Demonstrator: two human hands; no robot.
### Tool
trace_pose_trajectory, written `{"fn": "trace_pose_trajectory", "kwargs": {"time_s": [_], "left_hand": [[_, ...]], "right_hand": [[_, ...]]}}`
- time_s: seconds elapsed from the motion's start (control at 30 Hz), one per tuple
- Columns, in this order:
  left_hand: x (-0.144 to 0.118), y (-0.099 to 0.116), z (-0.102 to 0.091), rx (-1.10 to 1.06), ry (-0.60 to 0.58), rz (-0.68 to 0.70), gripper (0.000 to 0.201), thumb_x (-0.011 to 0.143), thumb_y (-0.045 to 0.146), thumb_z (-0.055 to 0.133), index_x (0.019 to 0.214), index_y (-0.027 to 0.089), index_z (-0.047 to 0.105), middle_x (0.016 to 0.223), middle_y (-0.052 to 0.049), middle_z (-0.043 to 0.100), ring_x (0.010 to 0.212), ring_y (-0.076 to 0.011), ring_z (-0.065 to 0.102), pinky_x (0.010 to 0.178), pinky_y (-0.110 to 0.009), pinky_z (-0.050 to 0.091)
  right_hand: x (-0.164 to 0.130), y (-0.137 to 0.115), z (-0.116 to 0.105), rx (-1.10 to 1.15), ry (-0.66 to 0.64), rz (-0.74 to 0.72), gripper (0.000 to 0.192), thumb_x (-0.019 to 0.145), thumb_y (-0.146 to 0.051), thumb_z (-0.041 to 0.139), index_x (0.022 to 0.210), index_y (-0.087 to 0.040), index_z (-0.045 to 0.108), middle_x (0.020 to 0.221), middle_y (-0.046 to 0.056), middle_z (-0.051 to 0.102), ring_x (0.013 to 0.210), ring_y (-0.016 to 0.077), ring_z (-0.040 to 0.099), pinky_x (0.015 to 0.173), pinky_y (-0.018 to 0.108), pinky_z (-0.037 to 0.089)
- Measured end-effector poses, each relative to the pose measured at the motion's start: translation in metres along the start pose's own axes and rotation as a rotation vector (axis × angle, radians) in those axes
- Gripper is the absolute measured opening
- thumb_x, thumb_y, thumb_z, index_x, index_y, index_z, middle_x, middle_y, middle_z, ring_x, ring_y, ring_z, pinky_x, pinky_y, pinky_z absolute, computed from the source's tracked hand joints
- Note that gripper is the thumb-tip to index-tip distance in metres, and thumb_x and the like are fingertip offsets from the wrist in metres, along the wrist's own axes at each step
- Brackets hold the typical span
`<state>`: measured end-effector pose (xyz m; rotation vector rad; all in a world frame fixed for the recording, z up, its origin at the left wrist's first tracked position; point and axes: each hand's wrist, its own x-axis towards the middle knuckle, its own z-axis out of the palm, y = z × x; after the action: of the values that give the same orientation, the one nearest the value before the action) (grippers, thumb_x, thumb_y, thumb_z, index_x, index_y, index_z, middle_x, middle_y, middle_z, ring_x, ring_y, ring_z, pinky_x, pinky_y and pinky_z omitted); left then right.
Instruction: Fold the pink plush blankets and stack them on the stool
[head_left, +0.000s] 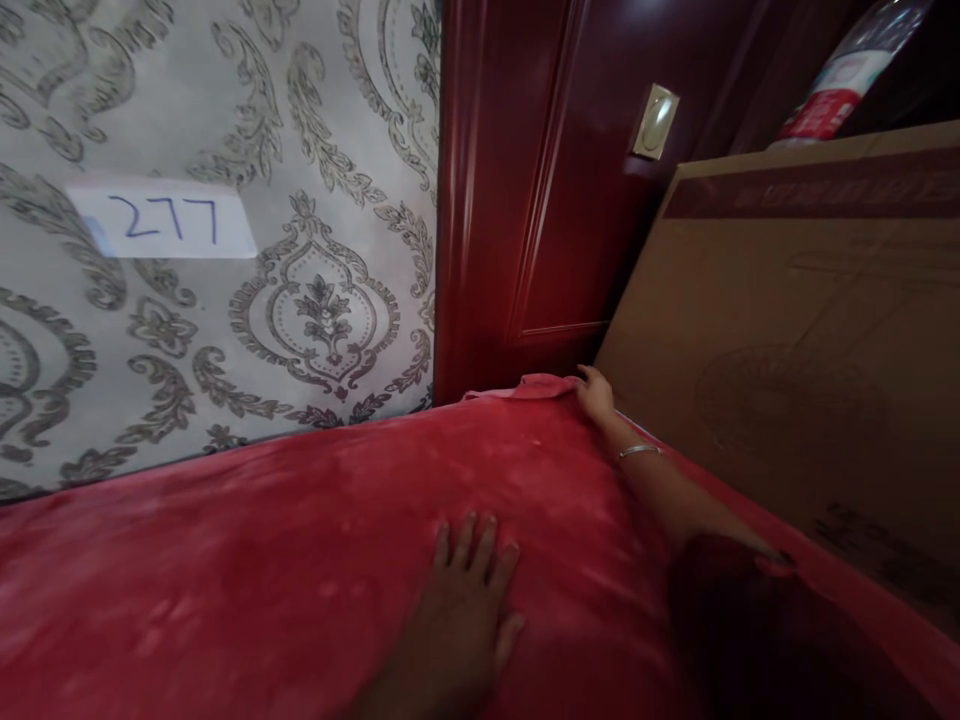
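A red plush bed sheet [337, 530] covers the surface in front of me. My left hand [469, 610] lies flat on it near the lower middle, with its fingers spread. At the far right corner, my right hand [596, 395] pinches the edge of the sheet, where a strip of it is folded up along the back. Some of the right fingertips are hidden by the cloth. A thin silvery bangle [639, 450] circles the right wrist.
Patterned grey wallpaper [322, 290] bears a paper label [176, 222] reading 277. Behind the far corner stands a dark red wooden panel [517, 200] with a metal handle plate [655, 122]. A large cardboard box [787, 320] borders the right side, with a plastic bottle [847, 85] above it.
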<state>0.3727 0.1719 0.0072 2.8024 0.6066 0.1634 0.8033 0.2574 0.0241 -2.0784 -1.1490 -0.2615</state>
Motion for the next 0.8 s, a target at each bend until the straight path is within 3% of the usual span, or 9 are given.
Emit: {"fn": "trace_pose_trajectory", "kwargs": {"time_s": [0.1,0.23,0.43,0.53,0.6,0.7,0.8], "left_hand": [[-0.001,0.0,0.002,0.003,0.028,0.01,0.063,0.096,0.039,0.052,0.156,0.027,0.037,0.166,-0.012,0.022,0.152,-0.0401,0.018,0.12,-0.071,0.018],[-0.003,0.002,-0.001,0.013,0.017,0.008,0.062,0.096,0.038,0.051,0.156,0.026,0.038,0.166,-0.012,0.024,0.153,-0.0391,0.018,0.12,-0.07,0.018],[-0.006,0.006,-0.004,-0.028,0.018,0.022,0.064,0.097,0.042,0.05,0.157,0.026,0.035,0.167,-0.012,0.023,0.154,-0.0379,0.013,0.121,-0.07,0.015],[-0.007,0.007,-0.002,-0.042,0.015,0.015,0.065,0.097,0.041,0.05,0.157,0.024,0.034,0.167,-0.013,0.022,0.154,-0.038,0.011,0.122,-0.069,0.014],[-0.007,0.006,0.0,-0.043,0.013,0.015,0.066,0.096,0.04,0.051,0.157,0.024,0.033,0.167,-0.014,0.02,0.154,-0.038,0.011,0.122,-0.069,0.013],[-0.008,0.005,0.003,-0.046,0.048,0.037,0.066,0.097,0.041,0.049,0.158,0.025,0.031,0.168,-0.013,0.02,0.155,-0.0371,0.009,0.122,-0.069,0.012],[-0.009,0.003,0.007,-0.043,0.07,0.054,0.066,0.098,0.042,0.047,0.159,0.025,0.029,0.168,-0.012,0.021,0.155,-0.0358,0.008,0.123,-0.067,0.01]], "right_hand": [[-0.026,0.003,-0.001,-0.089,-0.143,-0.03,0.046,0.097,-0.033,0.043,0.138,-0.02,0.06,0.146,0.012,0.057,0.135,0.029,0.051,0.115,0.046,0.039],[-0.051,0.016,-0.004,-0.2,-0.32,0.033,0.05,0.096,-0.048,0.05,0.14,-0.026,0.059,0.154,0.009,0.05,0.144,0.0351,0.04,0.116,0.059,0.033],[-0.049,0.038,-0.004,-0.285,-0.365,0.12,0.061,0.1,-0.05,0.038,0.153,-0.022,0.044,0.163,0.01,0.035,0.15,0.035,0.03,0.12,0.058,0.027],[-0.047,0.043,-0.007,-0.305,-0.328,0.126,0.058,0.102,-0.047,0.032,0.153,-0.022,0.044,0.159,0.009,0.042,0.147,0.0291,0.038,0.118,0.048,0.034],[-0.047,0.046,-0.015,-0.332,-0.292,0.191,0.056,0.103,-0.038,0.028,0.147,-0.015,0.052,0.148,0.015,0.055,0.138,0.0288,0.05,0.112,0.043,0.042],[-0.045,0.053,-0.032,-0.391,-0.257,0.359,0.051,0.1,-0.029,0.033,0.127,-0.004,0.068,0.122,0.028,0.068,0.118,0.0385,0.065,0.097,0.047,0.052],[-0.039,0.06,-0.044,-0.417,-0.255,0.457,0.042,0.095,-0.026,0.047,0.109,0.002,0.075,0.108,0.035,0.069,0.108,0.0464,0.068,0.083,0.051,0.055]]}}
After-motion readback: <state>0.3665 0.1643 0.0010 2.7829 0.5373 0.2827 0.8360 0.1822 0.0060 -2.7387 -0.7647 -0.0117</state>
